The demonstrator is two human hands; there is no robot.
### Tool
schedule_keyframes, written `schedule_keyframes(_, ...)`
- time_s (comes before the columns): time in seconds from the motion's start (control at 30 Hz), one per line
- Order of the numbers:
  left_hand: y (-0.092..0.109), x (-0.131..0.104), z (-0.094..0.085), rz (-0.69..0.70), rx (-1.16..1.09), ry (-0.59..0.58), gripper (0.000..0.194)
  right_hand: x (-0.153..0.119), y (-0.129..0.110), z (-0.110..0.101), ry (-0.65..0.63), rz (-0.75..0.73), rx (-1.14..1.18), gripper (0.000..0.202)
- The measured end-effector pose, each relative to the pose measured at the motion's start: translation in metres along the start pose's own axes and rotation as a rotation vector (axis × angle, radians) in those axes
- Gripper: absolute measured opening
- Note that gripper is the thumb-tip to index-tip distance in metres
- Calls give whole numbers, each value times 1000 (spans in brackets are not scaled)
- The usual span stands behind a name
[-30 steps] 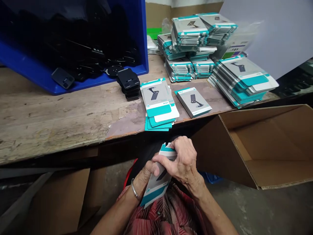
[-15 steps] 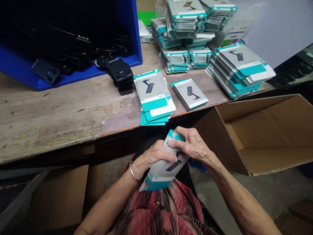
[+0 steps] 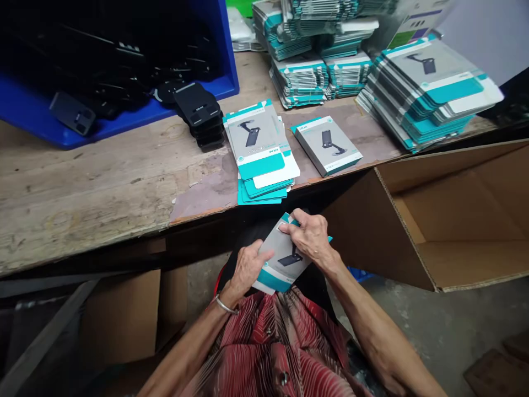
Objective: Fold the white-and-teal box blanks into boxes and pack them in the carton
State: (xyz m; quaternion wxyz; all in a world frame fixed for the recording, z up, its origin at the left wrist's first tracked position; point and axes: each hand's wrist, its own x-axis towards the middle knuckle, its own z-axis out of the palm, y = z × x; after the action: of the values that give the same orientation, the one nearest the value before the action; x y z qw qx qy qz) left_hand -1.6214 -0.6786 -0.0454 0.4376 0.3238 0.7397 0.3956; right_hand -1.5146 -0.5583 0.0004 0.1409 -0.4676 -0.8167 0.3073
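Note:
Between my hands, above my lap, is a grey and teal printed carton [image 3: 276, 253] with a picture of a dark phone holder on it. My left hand [image 3: 248, 266] grips its left edge, thumb on the printed face. My right hand [image 3: 309, 234] is closed over the upper right end, thumb pressed near the corner and fingers bent over the edge. The fingers behind the carton are hidden. In front of me on the bench lie a pile of flat cartons [image 3: 258, 140] and, to its right, a filled-out carton [image 3: 328, 144].
A blue bin [image 3: 230, 49] holds black parts, with a stack of black plates [image 3: 200, 113] beside it. Bundles of flat cartons [image 3: 301, 82] stand at the back, another stack [image 3: 438, 94] at right. An open cardboard box [image 3: 413, 248] sits below the bench edge.
The carton in my hands has turned to show more of its printed face and looks flatter. My left hand has slid down to its left edge. The view has shifted slightly.

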Motion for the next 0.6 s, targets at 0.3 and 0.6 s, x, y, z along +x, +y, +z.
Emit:
schedule_keyframes(0.3,26,6,-4,-120,-645,194,34,-62,24,-35,4,104,542,64)
schedule_keyframes(0.6,0,1,3,-140,-666,229,36,-91,32,54,-73,369,865,34)
